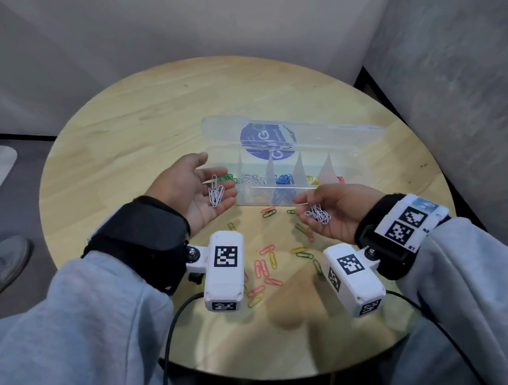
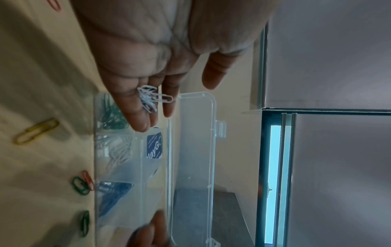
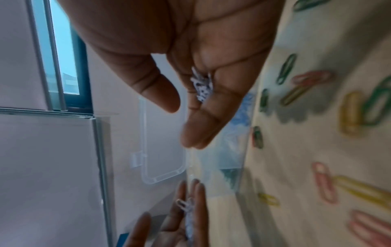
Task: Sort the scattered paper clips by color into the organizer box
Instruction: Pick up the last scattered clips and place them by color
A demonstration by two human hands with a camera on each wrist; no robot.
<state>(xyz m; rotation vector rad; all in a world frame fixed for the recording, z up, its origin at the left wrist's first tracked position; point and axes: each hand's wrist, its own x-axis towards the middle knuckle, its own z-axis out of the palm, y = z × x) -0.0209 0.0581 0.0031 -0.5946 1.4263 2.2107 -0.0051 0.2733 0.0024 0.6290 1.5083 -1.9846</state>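
Above table, left hand – right hand – palms up, cupped

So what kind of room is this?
Probably an office or lounge corner: a small round wooden table tucked against grey upholstered seating, with a glass partition with a dark frame nearby.

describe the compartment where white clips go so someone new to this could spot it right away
On the round wooden table stands a clear organizer box with its lid open. Along its row of compartments, find the second from the left end, which holds white paper clips. Green clips fill the compartment on one side and blue clips the other.
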